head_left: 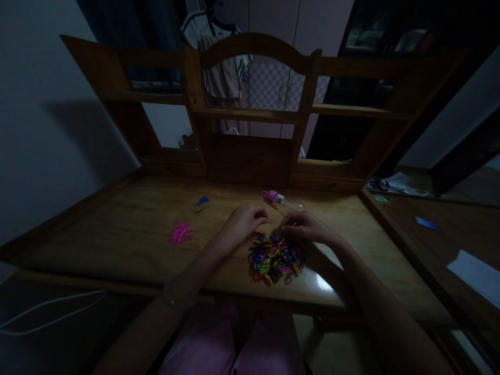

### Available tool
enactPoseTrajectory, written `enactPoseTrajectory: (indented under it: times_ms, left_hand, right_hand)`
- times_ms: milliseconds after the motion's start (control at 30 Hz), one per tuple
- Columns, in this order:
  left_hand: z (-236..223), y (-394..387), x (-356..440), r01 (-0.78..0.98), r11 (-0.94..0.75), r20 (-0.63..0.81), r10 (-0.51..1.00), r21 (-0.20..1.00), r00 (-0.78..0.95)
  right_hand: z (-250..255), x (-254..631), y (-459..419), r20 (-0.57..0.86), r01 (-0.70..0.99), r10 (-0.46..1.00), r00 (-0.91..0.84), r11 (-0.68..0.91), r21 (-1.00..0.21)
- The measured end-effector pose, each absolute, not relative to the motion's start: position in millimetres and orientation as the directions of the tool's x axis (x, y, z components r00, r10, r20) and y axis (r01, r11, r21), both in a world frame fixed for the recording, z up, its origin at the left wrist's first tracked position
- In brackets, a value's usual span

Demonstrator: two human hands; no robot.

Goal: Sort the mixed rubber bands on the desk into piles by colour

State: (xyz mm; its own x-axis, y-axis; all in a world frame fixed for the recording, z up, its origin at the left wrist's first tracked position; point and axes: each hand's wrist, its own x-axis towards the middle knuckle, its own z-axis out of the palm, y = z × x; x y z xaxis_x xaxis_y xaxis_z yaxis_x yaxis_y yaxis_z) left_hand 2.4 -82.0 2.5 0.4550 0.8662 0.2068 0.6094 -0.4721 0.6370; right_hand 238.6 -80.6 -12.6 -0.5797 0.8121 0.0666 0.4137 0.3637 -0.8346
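Observation:
A heap of several small coloured elastic bands point(276, 258) lies on the wooden desk point(128, 234) right before me. My left hand point(245, 221) rests at the heap's far left edge, fingers curled and pinched together. My right hand point(302, 228) sits at the heap's far right edge, fingers also curled toward the left hand. The fingertips of both hands almost meet above the heap; what they pinch is too small and dark to make out.
A small pile of pink bands point(180, 232) lies to the left, a few blue bands point(202, 200) beyond it. A clear bottle with a pink cap point(282, 198) lies behind my hands. A wooden shelf unit point(250, 114) rises at the desk's back. Papers point(474, 273) lie on the right.

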Motion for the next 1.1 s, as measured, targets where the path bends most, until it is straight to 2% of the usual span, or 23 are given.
enactPoseTrajectory:
  times_ms: [200,400,533,600,700,833,1100]
  left_hand:
    - [-0.4,-49.1,7.4,0.625,-0.502,0.143,0.834,0.598,0.533]
    - [-5.9,-62.8,-24.5,0.635,-0.545,0.054,0.78,0.548,0.623]
    - [-19.7,-76.6,-29.8,0.634,-0.574,0.071,0.768,0.519,0.637]
    - [-24.8,-84.5,-29.3,0.64,-0.578,0.098,0.776,0.507,0.623]
    - [-22.6,-93.9,-28.6,0.629,-0.585,0.147,0.781,0.511,0.607]
    - [-6.3,-89.2,-20.9,0.599,-0.579,0.162,0.78,0.554,0.604]
    - [-9.5,-46.8,16.1,0.571,-0.583,0.272,0.797,0.578,0.538]
  right_hand:
    - [-14.1,236.2,-82.6,0.061,0.381,0.776,-0.628,0.375,-0.845]
    - [-18.1,236.8,-81.3,0.108,0.42,0.805,-0.583,0.412,-0.808]
    - [-25.5,229.5,-81.5,0.171,0.44,0.819,-0.548,0.456,-0.773]
    - [-30.6,224.6,-80.0,0.279,0.457,0.814,-0.51,0.531,-0.714]
    - [-36.9,217.7,-75.5,0.41,0.498,0.741,-0.532,0.666,-0.555]
    - [-39.9,213.4,-70.6,0.402,0.556,0.689,-0.603,0.724,-0.409]
    - [-41.3,217.2,-75.8,0.387,0.669,0.72,-0.576,0.688,-0.281]
